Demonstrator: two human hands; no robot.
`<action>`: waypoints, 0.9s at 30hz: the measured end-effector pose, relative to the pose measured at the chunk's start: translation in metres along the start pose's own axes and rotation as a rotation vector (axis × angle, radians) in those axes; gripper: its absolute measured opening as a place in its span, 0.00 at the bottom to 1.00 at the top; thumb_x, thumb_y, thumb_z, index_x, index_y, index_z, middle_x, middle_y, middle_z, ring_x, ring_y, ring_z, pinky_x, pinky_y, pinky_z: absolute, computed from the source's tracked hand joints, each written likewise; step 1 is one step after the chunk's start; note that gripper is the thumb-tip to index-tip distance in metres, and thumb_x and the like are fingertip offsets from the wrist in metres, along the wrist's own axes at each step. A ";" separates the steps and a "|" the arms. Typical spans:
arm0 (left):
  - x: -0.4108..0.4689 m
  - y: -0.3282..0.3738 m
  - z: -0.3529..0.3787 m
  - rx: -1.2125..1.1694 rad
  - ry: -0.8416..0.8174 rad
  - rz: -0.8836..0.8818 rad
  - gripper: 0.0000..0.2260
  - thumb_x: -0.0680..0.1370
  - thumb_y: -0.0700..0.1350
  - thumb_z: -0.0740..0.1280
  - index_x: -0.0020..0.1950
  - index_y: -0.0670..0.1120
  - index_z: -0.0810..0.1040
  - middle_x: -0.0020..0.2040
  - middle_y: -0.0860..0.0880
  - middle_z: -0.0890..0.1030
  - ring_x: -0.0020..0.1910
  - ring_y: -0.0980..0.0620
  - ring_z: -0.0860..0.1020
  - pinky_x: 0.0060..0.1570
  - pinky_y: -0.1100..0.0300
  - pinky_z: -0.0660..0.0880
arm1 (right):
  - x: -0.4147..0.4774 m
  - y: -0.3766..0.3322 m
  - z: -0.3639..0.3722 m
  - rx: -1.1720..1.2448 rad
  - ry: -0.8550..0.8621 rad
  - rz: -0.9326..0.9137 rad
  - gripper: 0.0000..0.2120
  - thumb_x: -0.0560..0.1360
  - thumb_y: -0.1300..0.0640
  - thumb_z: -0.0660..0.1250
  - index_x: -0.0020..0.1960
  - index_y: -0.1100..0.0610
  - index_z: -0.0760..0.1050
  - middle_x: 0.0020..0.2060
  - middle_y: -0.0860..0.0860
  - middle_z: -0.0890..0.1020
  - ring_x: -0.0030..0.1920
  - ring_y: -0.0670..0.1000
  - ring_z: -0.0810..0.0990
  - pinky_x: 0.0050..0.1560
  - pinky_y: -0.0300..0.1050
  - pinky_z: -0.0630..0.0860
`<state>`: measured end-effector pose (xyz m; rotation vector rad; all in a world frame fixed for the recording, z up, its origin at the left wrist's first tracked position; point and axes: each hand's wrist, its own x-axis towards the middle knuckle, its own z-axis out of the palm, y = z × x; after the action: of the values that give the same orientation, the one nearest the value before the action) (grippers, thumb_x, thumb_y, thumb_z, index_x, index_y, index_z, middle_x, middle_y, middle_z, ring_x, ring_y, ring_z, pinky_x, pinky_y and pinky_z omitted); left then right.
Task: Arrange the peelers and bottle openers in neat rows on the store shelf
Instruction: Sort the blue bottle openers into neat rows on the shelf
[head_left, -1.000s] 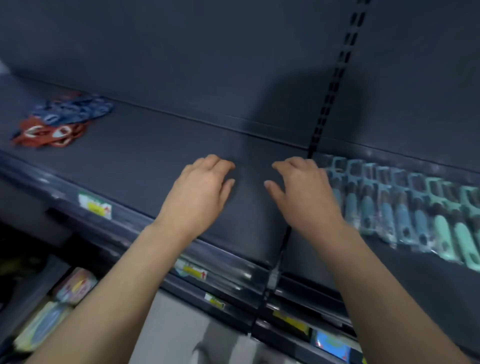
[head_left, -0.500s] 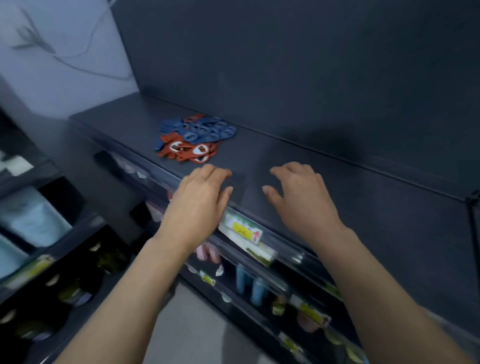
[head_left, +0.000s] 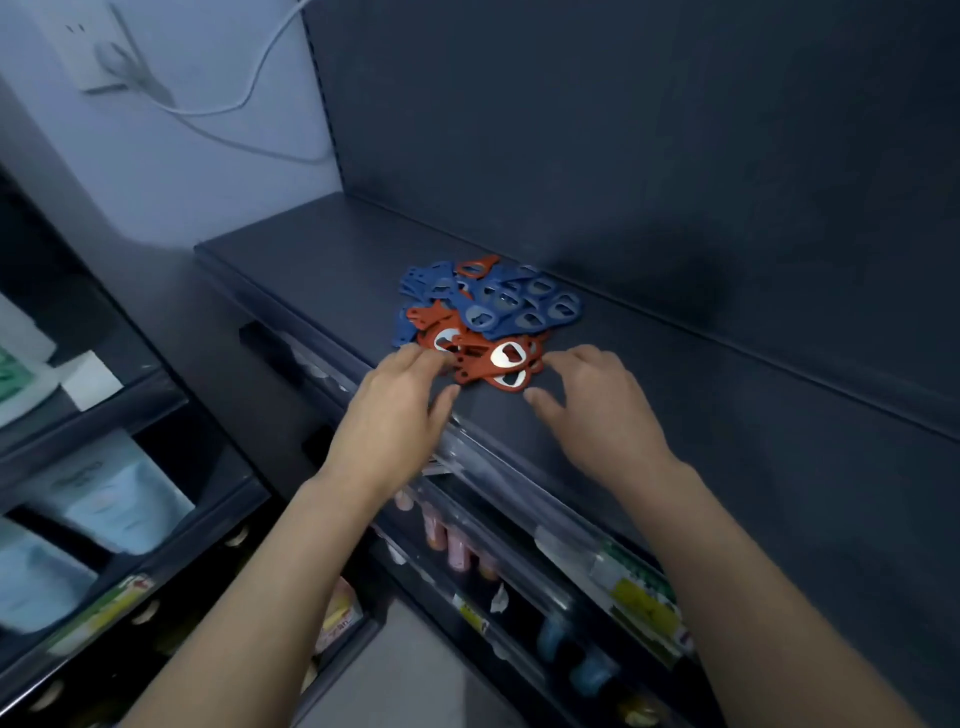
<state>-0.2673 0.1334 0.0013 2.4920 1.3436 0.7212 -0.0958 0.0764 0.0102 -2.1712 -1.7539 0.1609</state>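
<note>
While the jumbled bottle openers are lying near the shelf's left end, the left hand, over its front lip, is touching red ones with spread fingers; the right hand is hovering loosely spread, holding nothing.

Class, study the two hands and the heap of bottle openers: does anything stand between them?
Nothing visible does. The left hand reaches the near red edge of the bottle openers; the right hand is just beside them, only shelf between.

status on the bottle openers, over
Left hand open, fingertips at red flat metal bottle openers. Right hand open beside them. Blue flat bottle openers heaped behind, unsorted. No obstruction seen.
</note>
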 end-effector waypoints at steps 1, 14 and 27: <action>0.009 -0.005 0.002 0.009 -0.009 -0.006 0.13 0.79 0.46 0.62 0.63 0.46 0.74 0.56 0.50 0.75 0.57 0.50 0.74 0.59 0.58 0.70 | 0.012 0.001 0.004 0.011 -0.001 0.001 0.17 0.78 0.49 0.61 0.63 0.56 0.72 0.59 0.54 0.75 0.59 0.55 0.71 0.59 0.49 0.69; 0.130 -0.044 0.044 -0.026 -0.155 0.062 0.16 0.78 0.46 0.64 0.65 0.45 0.72 0.59 0.47 0.73 0.58 0.46 0.73 0.60 0.52 0.69 | 0.111 0.018 0.026 0.007 -0.060 0.175 0.23 0.77 0.45 0.62 0.66 0.58 0.69 0.63 0.55 0.72 0.63 0.56 0.68 0.63 0.50 0.68; 0.237 -0.083 0.085 0.090 -0.730 0.250 0.45 0.66 0.69 0.65 0.75 0.61 0.44 0.77 0.50 0.41 0.76 0.47 0.39 0.73 0.45 0.39 | 0.183 0.035 0.049 0.210 -0.210 0.491 0.53 0.64 0.35 0.71 0.77 0.46 0.43 0.77 0.48 0.46 0.75 0.55 0.45 0.72 0.55 0.46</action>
<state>-0.1740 0.3796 -0.0303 2.6110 0.8154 -0.2280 -0.0355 0.2566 -0.0242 -2.4473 -1.1940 0.6810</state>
